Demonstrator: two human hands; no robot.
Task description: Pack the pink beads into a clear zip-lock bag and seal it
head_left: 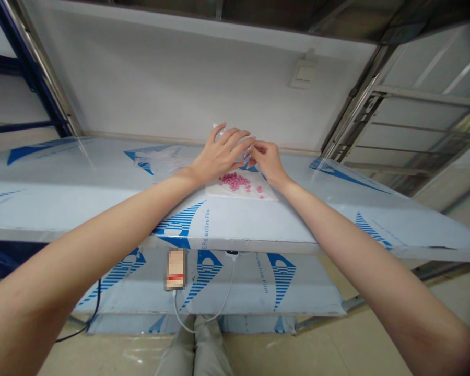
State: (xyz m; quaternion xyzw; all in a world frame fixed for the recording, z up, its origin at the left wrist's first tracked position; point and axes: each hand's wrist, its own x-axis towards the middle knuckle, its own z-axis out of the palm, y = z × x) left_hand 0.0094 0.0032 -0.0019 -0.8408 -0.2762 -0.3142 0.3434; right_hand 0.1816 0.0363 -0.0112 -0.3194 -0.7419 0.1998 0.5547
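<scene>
Head view, and from where I'm standing the right hand (267,159) has its thumb and forefinger nearly closed on a small clear plastic piece (248,154), the other fingers curled in. The left hand (217,156) is spread loosely, palm down, its forefinger reaching to the right fingertips; whether it grips anything I can't tell, though a glint of plastic shows behind its fingers.

With stuff that thin, I'd pinch only the very edge and let the left fingertips steady the other side, pulling gently so it doesn't crease or cling. I'd keep both wrists raised too, because a dragging palm could scatter the small pink pieces (235,181) just below. Most sit in a loose cluster on a pale sheet (219,192), with a few strays to the right.

Beyond the left wrist lies some crumpled clear plastic (162,159). It all rests on a table (258,224) covered in blue-printed protective film, pushed against a white wall (180,78) with a switch (304,73). On the lower shelf (250,282) is a phone (176,269), its screen blurred out, with a white cable (230,292) attached. Metal framing stands at both sides, over a tiled floor (317,344).
</scene>
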